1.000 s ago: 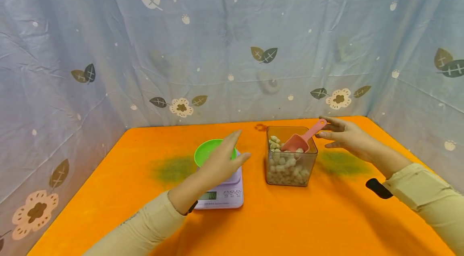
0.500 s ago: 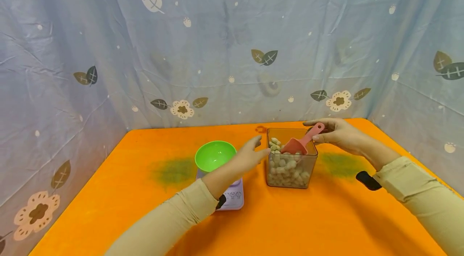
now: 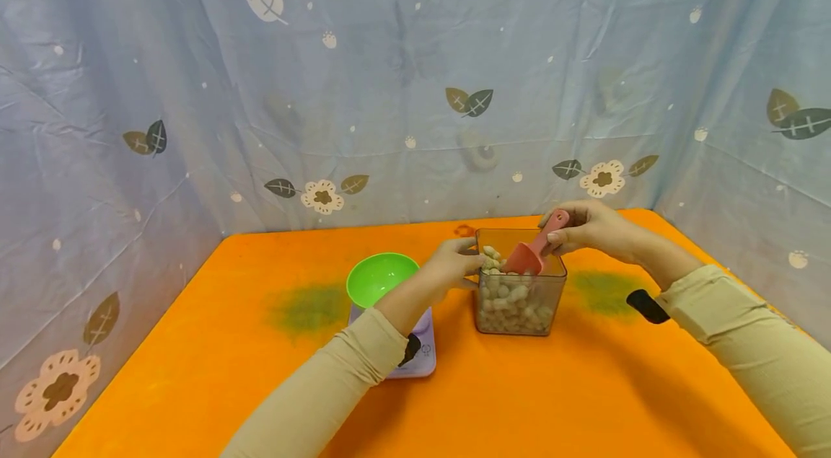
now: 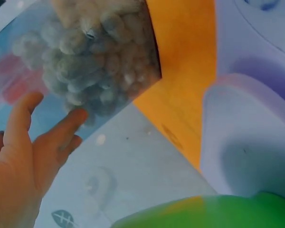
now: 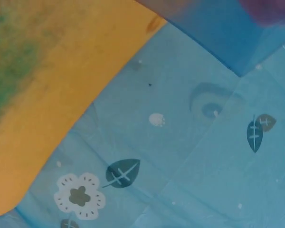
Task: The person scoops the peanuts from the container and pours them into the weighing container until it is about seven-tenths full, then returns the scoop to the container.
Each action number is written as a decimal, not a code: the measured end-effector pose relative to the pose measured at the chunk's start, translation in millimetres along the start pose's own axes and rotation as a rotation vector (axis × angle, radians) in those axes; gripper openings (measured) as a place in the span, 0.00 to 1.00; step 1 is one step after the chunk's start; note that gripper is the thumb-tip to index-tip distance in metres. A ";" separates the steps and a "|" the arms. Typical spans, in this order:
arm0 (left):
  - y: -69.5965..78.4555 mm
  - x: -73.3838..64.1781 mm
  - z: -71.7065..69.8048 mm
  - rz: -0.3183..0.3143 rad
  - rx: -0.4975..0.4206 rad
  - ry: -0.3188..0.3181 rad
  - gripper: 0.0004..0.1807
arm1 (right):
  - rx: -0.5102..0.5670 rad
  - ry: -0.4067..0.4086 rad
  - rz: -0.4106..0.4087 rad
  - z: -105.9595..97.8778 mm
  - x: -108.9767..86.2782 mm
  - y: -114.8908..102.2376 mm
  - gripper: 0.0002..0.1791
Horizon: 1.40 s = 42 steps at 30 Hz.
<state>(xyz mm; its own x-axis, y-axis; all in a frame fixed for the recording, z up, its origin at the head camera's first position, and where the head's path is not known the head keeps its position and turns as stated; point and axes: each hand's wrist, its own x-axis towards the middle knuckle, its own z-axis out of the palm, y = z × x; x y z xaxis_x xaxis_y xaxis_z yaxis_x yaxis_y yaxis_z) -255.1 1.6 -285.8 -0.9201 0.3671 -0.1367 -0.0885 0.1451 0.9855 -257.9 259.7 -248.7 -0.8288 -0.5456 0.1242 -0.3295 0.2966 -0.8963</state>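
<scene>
A clear brownish box (image 3: 555,299) holds unshelled peanuts (image 3: 509,303). A pink scoop (image 3: 526,258) leans in it, its bowl down among the nuts and its handle slanting up to the right. My right hand (image 3: 594,231) pinches that handle between thumb and fingers above the box's right rim. At the box's left side is my left hand (image 3: 446,265), fingers spread, their tips right at the wall near the rim. The left wrist view shows these fingers (image 4: 61,128) fairly straight against the clear wall. In the right wrist view the hand is mostly out of frame.
Left of the box, a green bowl (image 3: 383,278) sits on a lilac kitchen scale (image 3: 425,364), partly hidden by my left forearm. An orange cloth (image 3: 519,400) covers the table. A patterned blue curtain (image 3: 389,83) closes off the back and sides.
My left hand has moved right from over the bowl to the box's left wall. My right hand has come in from the right and taken hold of the scoop's handle, tilting it more upright.
</scene>
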 end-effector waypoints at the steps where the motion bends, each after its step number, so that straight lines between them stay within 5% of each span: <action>1: 0.0 0.0 0.2 -0.002 -0.003 -0.004 0.29 | -0.005 0.035 0.011 -0.1 -0.4 -1.3 0.09; 8: 1.2 0.9 1.3 -0.021 -0.020 0.006 0.30 | -0.163 0.170 0.047 1.2 0.4 -17.3 0.13; 19: 1.0 -1.7 0.6 -0.038 -0.015 0.021 0.30 | -0.440 0.141 0.032 26.4 21.2 -16.3 0.09; 30: -1.6 -1.6 -1.5 -0.029 -0.019 0.004 0.29 | -0.208 0.167 -0.029 37.7 21.3 -3.1 0.09; 42: -2.5 -0.1 1.5 -0.016 -0.020 0.016 0.29 | -0.055 0.197 0.021 42.2 21.4 -4.2 0.13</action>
<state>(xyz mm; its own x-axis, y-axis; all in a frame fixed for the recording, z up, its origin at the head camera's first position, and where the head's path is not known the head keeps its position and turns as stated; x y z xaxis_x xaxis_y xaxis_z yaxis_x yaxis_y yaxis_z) -254.3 2.6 -288.3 -0.9244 0.3501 -0.1514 -0.1112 0.1324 0.9849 -255.2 213.6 -260.3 -0.9064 -0.3766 0.1911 -0.3308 0.3516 -0.8758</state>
